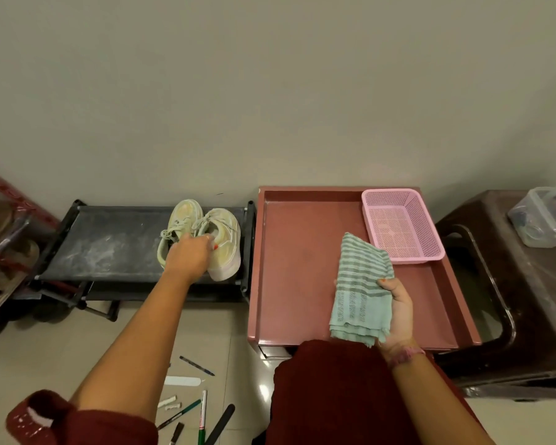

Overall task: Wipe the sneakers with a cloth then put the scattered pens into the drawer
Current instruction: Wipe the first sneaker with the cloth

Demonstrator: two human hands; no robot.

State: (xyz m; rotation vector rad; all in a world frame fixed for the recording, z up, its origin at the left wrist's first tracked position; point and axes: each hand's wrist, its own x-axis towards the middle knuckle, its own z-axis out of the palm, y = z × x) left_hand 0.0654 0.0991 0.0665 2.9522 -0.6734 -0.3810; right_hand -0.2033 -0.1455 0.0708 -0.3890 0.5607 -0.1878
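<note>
Sneakers (203, 234), pale and scuffed, sit side by side at the right end of a low black shoe rack (109, 248) against the wall. The person's left hand (190, 256) reaches over them, its fingers (206, 240) curled down onto the heel collars of the pair; whether they truly grip the shoes cannot be told from this angle. The right hand (397, 311) holds a folded green striped cloth (361, 290) above a reddish desk (296, 261), thumb and fingers clamped on the cloth's right edge. A pink perforated basket (403, 224) stands in the desk's far right corner, just beyond the cloth. On the tiled floor (45, 358) near the person's knees lie scattered pens (196, 365) and markers, well apart from the desk top. A dark brown plastic stool (495, 284) stands to the right of the desk, with a clear lidded box (546, 216) on it.
</note>
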